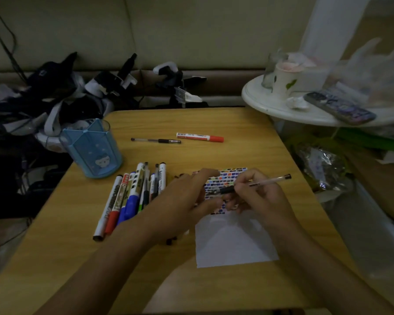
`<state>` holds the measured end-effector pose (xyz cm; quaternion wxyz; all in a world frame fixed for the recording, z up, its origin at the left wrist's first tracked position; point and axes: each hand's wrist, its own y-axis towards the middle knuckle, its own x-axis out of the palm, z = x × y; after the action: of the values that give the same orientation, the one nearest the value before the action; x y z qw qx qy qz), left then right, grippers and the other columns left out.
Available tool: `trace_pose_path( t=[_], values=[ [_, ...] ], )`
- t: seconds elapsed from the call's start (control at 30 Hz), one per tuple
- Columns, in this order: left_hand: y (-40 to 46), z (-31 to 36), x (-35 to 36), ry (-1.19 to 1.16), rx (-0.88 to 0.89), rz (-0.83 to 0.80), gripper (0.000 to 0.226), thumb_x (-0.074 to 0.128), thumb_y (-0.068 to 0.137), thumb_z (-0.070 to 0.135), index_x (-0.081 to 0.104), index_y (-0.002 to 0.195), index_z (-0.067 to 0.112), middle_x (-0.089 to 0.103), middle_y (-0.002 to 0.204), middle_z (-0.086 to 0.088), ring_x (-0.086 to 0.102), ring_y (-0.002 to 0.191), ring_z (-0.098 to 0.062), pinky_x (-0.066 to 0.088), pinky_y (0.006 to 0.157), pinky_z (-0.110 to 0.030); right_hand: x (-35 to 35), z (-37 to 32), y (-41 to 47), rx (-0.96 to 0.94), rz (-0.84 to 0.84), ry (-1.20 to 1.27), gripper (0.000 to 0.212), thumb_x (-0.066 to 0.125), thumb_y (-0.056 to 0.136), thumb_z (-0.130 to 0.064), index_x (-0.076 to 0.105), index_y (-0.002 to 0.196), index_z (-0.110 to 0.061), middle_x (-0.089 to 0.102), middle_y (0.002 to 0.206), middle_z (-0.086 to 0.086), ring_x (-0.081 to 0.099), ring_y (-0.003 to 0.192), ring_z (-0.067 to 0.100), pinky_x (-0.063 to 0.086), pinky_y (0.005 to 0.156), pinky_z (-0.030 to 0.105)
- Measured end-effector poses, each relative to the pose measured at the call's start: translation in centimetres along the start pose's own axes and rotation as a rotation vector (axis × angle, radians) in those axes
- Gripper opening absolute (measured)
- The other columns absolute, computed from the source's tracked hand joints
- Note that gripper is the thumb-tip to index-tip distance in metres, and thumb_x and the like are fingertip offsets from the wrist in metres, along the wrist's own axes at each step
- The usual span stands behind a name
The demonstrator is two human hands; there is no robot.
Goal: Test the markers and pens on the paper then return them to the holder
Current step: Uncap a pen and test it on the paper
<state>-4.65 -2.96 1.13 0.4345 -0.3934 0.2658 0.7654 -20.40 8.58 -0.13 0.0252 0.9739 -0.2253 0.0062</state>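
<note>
We see a wooden table (214, 123) filling most of the view, with a round white side table (271, 105) at its far right corner carrying a paper cup (282, 80) and a phone (339, 108). A heap of dark clutter (55, 92) lies beyond the table's far left edge. On the near right part of the table lies a white paper (232, 242), its far half covered with rows of small coloured test marks. A blue pen holder (92, 148) stands upright at the far left of the table, well apart from the paper. Just left of the paper lies a bunch of markers and pens (132, 196), side by side and touching. Farther back lie a red-capped marker (200, 137) and, just beside it, a black gel pen (156, 140). Our left hand (187, 196) rests over the paper's left edge with fingers fairly straight, its fingertips at the tip end of a clear pen (257, 183). Our right hand (257, 196) grips that pen above the marked area, fingers curled round its barrel.
</note>
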Motion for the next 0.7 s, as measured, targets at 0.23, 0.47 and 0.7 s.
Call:
trace_pose_path(
  t=[0.23, 0.47, 0.7],
  values=[
    [0.01, 0.42, -0.02, -0.069, -0.001, -0.008, 0.043, 0.047, 0.101, 0.039, 0.038, 0.143, 0.034, 0.053, 0.101, 0.015, 0.053, 0.095, -0.002, 0.046, 0.079, -0.025, 0.1, -0.12, -0.08, -0.033, -0.001, -0.012, 0.001, 0.062, 0.094, -0.012, 0.063, 0.093, -0.011, 0.074, 0.076, 0.008, 0.071, 0.067, 0.016, 0.054, 0.059, 0.023],
    [-0.23, 0.45, -0.32, -0.065, 0.005, -0.027, 0.037, 0.045, 0.103, 0.036, 0.041, 0.14, 0.035, 0.06, 0.106, 0.006, 0.055, 0.095, -0.007, 0.049, 0.081, -0.032, -0.06, 0.05, 0.19, -0.036, 0.019, -0.047, 0.002, 0.064, 0.093, -0.011, 0.066, 0.093, -0.011, 0.074, 0.077, 0.003, 0.071, 0.068, 0.015, 0.054, 0.059, 0.022],
    [-0.24, 0.97, -0.2, -0.061, 0.064, -0.023, 0.029, 0.044, 0.104, 0.027, 0.048, 0.133, 0.031, 0.061, 0.101, 0.011, 0.054, 0.087, -0.004, 0.046, 0.075, -0.027, 0.58, 0.2, 0.09, -0.016, -0.019, -0.111, 0.008, 0.063, 0.094, -0.015, 0.07, 0.097, -0.013, 0.074, 0.08, 0.005, 0.07, 0.07, 0.017, 0.055, 0.061, 0.024]
  ],
)
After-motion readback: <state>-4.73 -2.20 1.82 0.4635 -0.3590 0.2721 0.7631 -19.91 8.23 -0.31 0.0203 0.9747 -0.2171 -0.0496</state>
